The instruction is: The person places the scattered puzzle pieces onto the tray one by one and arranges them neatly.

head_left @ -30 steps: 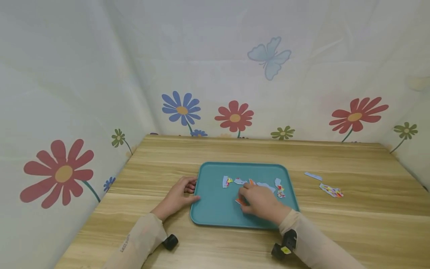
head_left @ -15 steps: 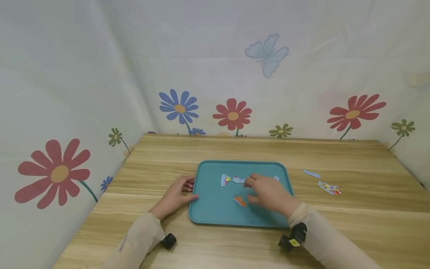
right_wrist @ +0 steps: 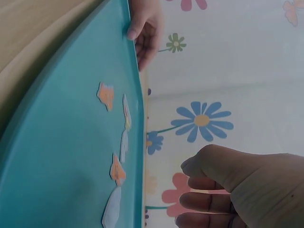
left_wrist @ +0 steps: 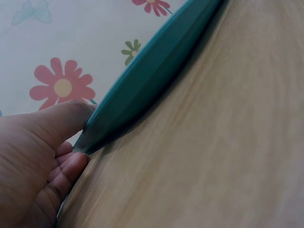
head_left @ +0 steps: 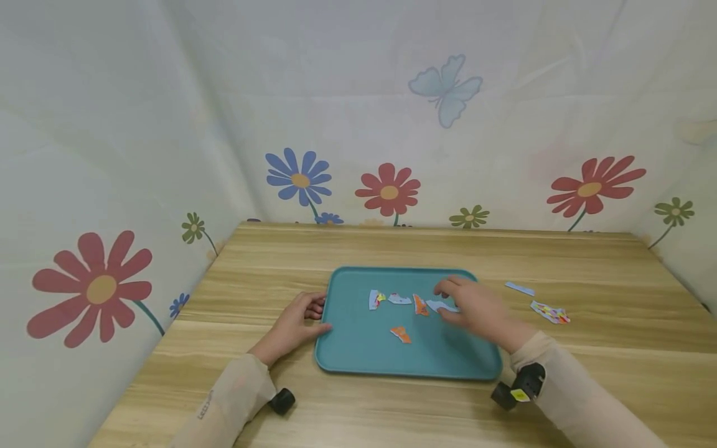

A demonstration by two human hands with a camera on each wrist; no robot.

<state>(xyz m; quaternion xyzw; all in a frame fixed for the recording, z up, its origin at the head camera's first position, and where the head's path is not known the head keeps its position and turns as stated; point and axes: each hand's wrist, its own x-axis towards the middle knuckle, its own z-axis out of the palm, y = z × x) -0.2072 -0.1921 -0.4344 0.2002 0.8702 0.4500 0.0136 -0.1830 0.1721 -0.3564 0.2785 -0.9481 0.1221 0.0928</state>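
Note:
A teal tray [head_left: 358,354] lies on the table with torn paper pieces on it. At its left rim my left hand [head_left: 291,325] grips the edge, thumb on the rim and fingers curled outside, as the left wrist view [left_wrist: 28,161] shows. My right hand [head_left: 478,309] hovers over the tray's right side, fingers loosely bent, holding nothing. Nearest it is a pale blue paper piece [head_left: 440,305], partly covered. Leftward in a row lie an orange piece [head_left: 420,305], a pale blue piece [head_left: 399,299] and a multicoloured piece [head_left: 376,300]. Another orange piece [head_left: 401,335] lies nearer the front.
On the wooden table [head_left: 605,280], right of the tray, lie a narrow blue paper strip [head_left: 520,288] and a multicoloured paper piece [head_left: 551,312]. A flower-printed cloth [head_left: 336,124] hangs behind the table and along its sides.
My right hand has left the front orange piece on the tray and moved right and up, uncovering both orange pieces. My left hand stays at the tray's rim.

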